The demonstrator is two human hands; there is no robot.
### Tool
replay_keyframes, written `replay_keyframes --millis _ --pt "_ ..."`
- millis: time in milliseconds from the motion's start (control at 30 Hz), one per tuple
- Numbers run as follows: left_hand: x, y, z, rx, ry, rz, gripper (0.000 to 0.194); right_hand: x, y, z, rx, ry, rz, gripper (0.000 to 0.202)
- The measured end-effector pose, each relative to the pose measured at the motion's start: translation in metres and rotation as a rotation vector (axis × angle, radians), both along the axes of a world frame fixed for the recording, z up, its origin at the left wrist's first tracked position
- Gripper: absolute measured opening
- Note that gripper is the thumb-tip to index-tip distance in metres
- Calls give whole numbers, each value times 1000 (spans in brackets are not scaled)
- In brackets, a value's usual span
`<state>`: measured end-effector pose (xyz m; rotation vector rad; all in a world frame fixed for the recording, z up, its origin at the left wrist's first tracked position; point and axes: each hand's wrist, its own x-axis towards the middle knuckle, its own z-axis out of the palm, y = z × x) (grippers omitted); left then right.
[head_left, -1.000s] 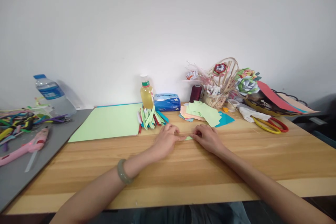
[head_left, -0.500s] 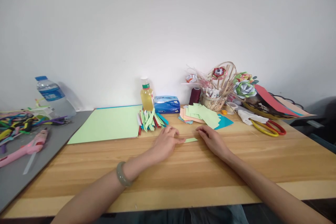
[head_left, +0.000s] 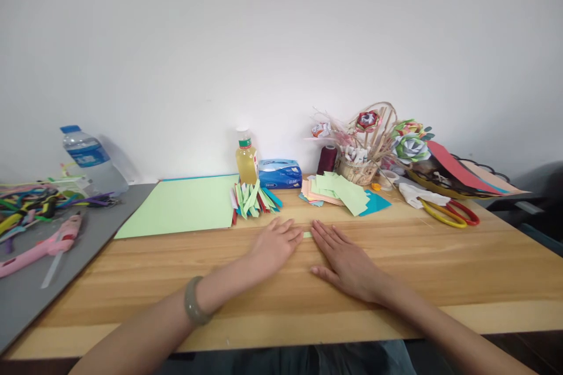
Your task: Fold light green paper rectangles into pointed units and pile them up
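Observation:
A small strip of light green paper [head_left: 307,234] lies on the wooden table, only its middle showing between my hands. My left hand [head_left: 275,246] rests on its left end, palm down with the fingers spread. Over the right end lies my right hand [head_left: 345,261], flat, with the thumb held apart. The strip's two ends are hidden under the fingers. Behind my hands are a bundle of folded coloured paper strips [head_left: 253,200] and a loose pile of green and peach paper pieces [head_left: 347,192].
Large green sheets [head_left: 185,205] lie at left, near a pink glue gun [head_left: 57,243] on a grey mat. Along the wall stand a juice bottle [head_left: 247,161], tissue pack [head_left: 280,174], thread spool [head_left: 327,160] and basket [head_left: 358,173]. Scissors [head_left: 444,214] lie at right.
Both hands have flattened onto the green strip. My right hand has moved left and its fingers have stretched out; less of the strip shows between the hands.

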<state>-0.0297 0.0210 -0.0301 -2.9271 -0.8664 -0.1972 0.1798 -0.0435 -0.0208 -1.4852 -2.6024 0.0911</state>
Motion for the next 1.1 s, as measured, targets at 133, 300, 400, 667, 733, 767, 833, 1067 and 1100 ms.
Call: replay_keyframes --millis 133,300,400,667,733,767,833,1067,1100 --pt "-9 -3 2 12 42 4 35 4 -2 -6 67 19 -3 73" --pt "-2 -10 13 45 46 5 34 21 -1 -10 279 -25 -46 44" --pt "11 -13 21 52 18 6 24 23 12 -2 395 -87 35 30" --pt "32 -8 30 21 -10 153 16 7 40 17 479 -248 271 24" --pt "31 -6 28 18 -11 162 18 3 37 16 460 -195 269 26" --pt "31 -6 27 19 -17 151 20 2 35 15 436 -158 250 27" --pt "29 -5 26 22 -41 114 24 -1 31 16 367 -72 179 27" --pt "29 -4 32 -59 -84 92 21 2 28 22 178 132 92 27" --pt "28 -3 33 -85 -111 101 21 4 30 21 172 137 77 28"
